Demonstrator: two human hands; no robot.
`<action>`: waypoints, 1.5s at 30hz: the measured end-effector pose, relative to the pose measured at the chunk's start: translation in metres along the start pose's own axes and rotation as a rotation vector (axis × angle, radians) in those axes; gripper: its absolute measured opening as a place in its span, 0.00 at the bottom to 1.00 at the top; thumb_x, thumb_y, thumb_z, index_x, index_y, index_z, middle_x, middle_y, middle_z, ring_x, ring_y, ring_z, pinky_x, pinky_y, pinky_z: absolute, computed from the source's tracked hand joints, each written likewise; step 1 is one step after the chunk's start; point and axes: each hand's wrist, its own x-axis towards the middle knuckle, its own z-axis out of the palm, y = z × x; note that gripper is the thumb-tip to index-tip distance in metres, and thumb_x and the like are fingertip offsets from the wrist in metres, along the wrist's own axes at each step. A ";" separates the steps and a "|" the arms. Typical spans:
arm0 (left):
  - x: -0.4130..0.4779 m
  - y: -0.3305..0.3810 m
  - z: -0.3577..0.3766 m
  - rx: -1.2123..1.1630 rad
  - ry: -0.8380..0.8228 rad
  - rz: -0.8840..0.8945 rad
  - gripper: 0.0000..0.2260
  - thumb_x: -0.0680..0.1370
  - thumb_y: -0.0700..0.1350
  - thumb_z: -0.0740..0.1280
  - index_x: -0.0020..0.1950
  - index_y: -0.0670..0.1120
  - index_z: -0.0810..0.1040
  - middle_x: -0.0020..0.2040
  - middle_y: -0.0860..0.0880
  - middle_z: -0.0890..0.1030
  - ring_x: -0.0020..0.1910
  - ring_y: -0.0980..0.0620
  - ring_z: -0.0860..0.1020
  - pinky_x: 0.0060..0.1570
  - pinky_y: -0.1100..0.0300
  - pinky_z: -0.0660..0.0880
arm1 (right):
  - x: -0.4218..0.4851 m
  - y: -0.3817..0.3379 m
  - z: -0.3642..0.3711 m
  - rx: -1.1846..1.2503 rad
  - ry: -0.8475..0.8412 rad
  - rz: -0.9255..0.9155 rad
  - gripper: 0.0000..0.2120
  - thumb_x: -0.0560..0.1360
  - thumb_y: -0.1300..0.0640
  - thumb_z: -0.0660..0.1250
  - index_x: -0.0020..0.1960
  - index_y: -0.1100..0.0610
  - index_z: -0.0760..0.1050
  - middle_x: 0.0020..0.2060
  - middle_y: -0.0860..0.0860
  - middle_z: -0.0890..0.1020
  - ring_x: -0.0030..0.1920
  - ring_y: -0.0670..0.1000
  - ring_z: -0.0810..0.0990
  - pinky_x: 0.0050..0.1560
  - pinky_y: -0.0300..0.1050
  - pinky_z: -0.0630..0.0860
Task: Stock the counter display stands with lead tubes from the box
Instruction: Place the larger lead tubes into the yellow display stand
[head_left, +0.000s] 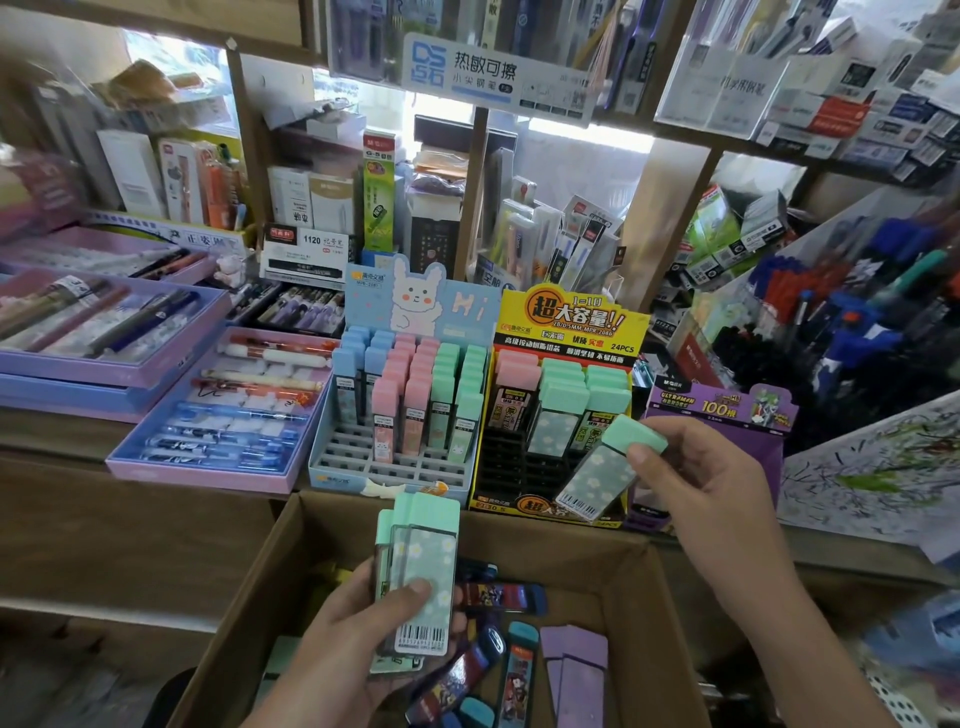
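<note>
My left hand (358, 639) grips a small stack of mint-capped lead tubes (422, 551) upright above the open cardboard box (644, 613). My right hand (696, 478) pinches one mint lead tube (608, 467) by its cap, tilted over the front slots of the yellow and black display stand (566, 322). That stand holds pink and mint tubes in its back rows. To its left the blue bunny display stand (363, 467) holds blue, pink and mint tubes, with bare slots in front. More tubes, dark and purple, lie in the box.
A purple display stand (722, 410) sits right of the yellow one. Lilac pen trays (218, 457) lie on the counter at left. Shelves packed with stationery rise behind, and bins of pens (831, 322) stand at right.
</note>
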 end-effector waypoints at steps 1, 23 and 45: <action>0.000 0.000 0.000 0.001 -0.003 0.002 0.26 0.66 0.39 0.76 0.64 0.47 0.81 0.52 0.35 0.86 0.50 0.35 0.86 0.49 0.45 0.81 | 0.000 0.000 0.000 -0.001 0.003 0.000 0.12 0.80 0.57 0.70 0.51 0.38 0.82 0.44 0.50 0.85 0.46 0.55 0.84 0.46 0.67 0.82; -0.005 0.004 -0.002 0.073 -0.049 0.016 0.24 0.67 0.37 0.74 0.64 0.44 0.81 0.52 0.34 0.86 0.49 0.34 0.86 0.53 0.44 0.79 | -0.003 0.000 0.004 0.014 -0.028 -0.005 0.15 0.79 0.59 0.71 0.51 0.38 0.81 0.44 0.46 0.86 0.45 0.44 0.83 0.44 0.39 0.81; -0.002 0.003 0.000 0.102 -0.047 0.058 0.21 0.66 0.35 0.74 0.59 0.45 0.83 0.48 0.36 0.87 0.42 0.37 0.87 0.29 0.57 0.82 | 0.016 -0.003 -0.002 -0.018 0.038 -0.037 0.12 0.79 0.60 0.71 0.51 0.42 0.82 0.43 0.47 0.86 0.45 0.52 0.84 0.47 0.62 0.83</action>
